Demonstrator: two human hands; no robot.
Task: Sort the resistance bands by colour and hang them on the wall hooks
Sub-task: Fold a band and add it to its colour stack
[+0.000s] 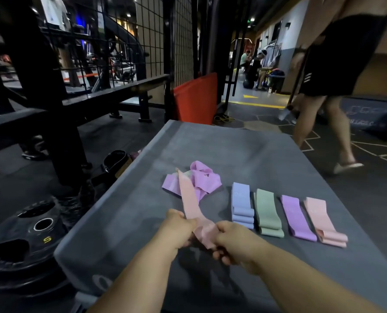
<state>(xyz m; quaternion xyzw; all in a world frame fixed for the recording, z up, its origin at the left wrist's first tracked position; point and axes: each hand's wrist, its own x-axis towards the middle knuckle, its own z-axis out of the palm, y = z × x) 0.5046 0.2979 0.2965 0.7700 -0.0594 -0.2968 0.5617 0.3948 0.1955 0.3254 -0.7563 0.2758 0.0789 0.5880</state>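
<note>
Pinching the soft pink resistance band (189, 199) between my left hand (179, 229) and right hand (231, 239), I'm judging it's light, floppy; gripping its near end.

A pink band (189, 199) stretches taut from the tangled purple heap (197, 180). Right of the heap lie four folded stacks: blue (242, 205), green (268, 212), purple (297, 218), pink (323, 222).

Pink band's (189, 199) far end buried under tangled purple bands (201, 179).
</note>
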